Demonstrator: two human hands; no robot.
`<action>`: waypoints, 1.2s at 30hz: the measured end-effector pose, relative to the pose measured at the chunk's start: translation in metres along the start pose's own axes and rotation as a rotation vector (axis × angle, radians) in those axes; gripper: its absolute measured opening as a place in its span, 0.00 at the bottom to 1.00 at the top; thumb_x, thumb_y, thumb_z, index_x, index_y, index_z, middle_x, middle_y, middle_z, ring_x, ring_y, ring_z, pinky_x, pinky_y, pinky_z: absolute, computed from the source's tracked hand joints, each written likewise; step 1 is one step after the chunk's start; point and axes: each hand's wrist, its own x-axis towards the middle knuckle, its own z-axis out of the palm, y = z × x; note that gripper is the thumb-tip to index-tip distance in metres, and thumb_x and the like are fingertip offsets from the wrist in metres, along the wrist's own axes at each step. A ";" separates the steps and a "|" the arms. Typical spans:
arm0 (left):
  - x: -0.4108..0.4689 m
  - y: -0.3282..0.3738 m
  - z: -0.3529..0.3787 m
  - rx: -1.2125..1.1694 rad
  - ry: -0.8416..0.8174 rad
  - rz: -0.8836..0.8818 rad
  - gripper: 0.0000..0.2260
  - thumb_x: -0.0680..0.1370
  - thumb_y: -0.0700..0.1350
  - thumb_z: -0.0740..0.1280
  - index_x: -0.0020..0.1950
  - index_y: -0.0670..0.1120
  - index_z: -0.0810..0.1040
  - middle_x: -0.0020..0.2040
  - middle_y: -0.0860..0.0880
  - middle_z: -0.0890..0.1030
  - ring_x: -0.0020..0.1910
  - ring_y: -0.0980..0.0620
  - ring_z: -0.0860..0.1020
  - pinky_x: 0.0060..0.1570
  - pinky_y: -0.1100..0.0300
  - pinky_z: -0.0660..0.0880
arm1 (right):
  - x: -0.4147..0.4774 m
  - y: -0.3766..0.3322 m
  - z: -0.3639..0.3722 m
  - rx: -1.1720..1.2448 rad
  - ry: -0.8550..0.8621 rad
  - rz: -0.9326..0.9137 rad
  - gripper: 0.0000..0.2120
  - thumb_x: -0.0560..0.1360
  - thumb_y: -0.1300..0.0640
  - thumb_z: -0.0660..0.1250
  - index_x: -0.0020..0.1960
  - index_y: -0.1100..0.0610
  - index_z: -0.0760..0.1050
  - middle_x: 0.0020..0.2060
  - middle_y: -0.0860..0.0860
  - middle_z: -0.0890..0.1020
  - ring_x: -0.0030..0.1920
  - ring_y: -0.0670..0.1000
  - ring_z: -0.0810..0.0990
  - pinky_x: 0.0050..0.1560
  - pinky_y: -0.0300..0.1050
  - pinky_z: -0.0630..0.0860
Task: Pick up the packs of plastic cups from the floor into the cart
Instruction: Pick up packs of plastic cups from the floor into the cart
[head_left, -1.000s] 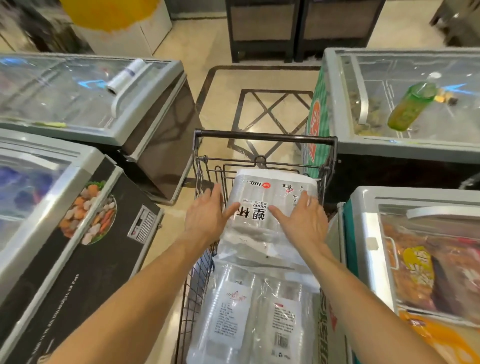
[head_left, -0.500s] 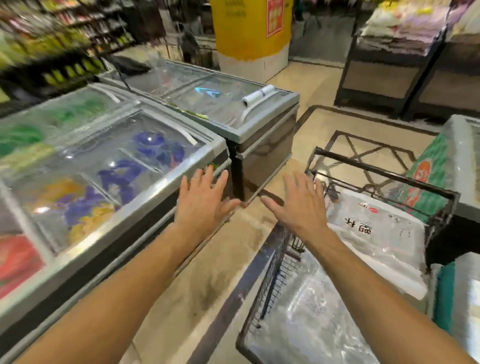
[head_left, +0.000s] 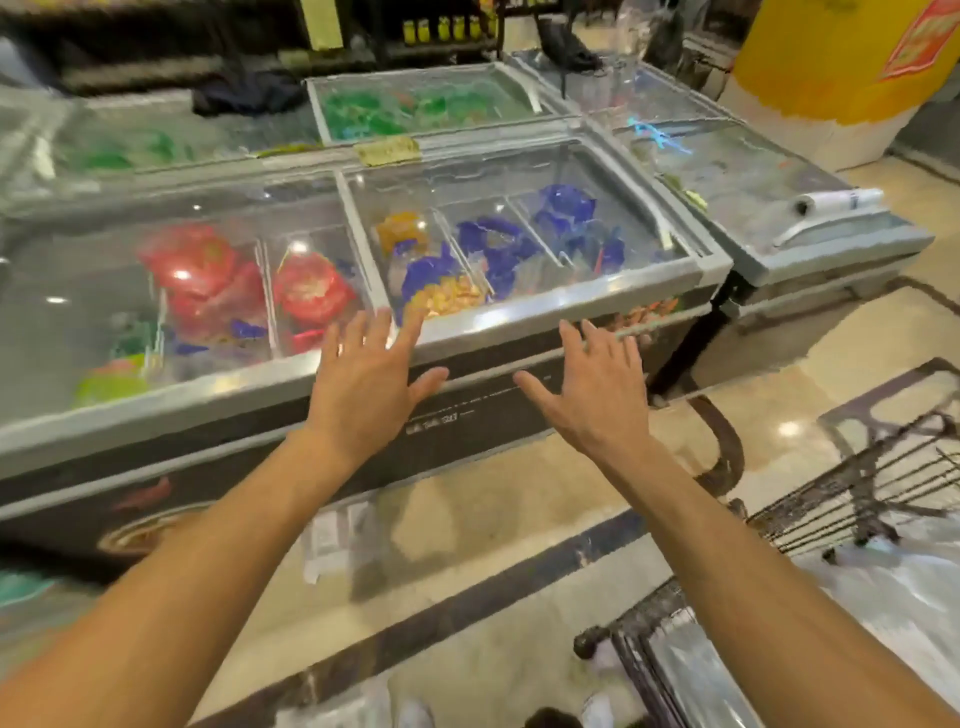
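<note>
Both hands, the left hand (head_left: 363, 384) and the right hand (head_left: 597, 395), have come away from the black wire shopping cart (head_left: 883, 467) and swung round with the view. They now hover side by side in front of the long glass-topped chest freezer (head_left: 545, 306). Each is spread flat with straight fingers and holds nothing. The cart stands right of the freezer's front, cut off by the frame edge, with clear plastic-wrapped packs of cups (head_left: 909, 597) lying in it. This looks like one pack delivered and a reach beginning for another. At the freezer's foot, on the beige tiled floor (head_left: 519, 493), lies a pale see-through shape with a white label (head_left: 332, 540), probably a pack, though blur leaves it unsure. More clear plastic shows farther out from the freezer, too smeared to name
</note>
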 end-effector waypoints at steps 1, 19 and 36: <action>-0.014 -0.030 0.012 -0.012 -0.032 -0.058 0.35 0.83 0.68 0.56 0.82 0.47 0.69 0.75 0.36 0.75 0.74 0.32 0.73 0.71 0.34 0.70 | 0.000 -0.026 0.018 0.002 -0.041 -0.031 0.43 0.81 0.27 0.58 0.85 0.55 0.61 0.82 0.59 0.67 0.83 0.60 0.63 0.83 0.63 0.54; -0.112 -0.234 0.442 -0.182 -0.367 -0.545 0.39 0.83 0.70 0.49 0.87 0.48 0.60 0.81 0.40 0.70 0.75 0.36 0.73 0.72 0.39 0.72 | 0.026 -0.206 0.486 0.072 -0.513 -0.216 0.50 0.78 0.23 0.50 0.85 0.59 0.56 0.76 0.58 0.72 0.73 0.60 0.73 0.73 0.56 0.69; -0.149 -0.296 0.980 -0.300 -0.426 -0.803 0.48 0.80 0.76 0.47 0.86 0.39 0.54 0.83 0.35 0.64 0.77 0.32 0.68 0.73 0.37 0.69 | 0.005 -0.225 1.035 0.274 -0.511 -0.062 0.50 0.71 0.22 0.60 0.78 0.58 0.61 0.70 0.57 0.75 0.67 0.61 0.76 0.63 0.58 0.77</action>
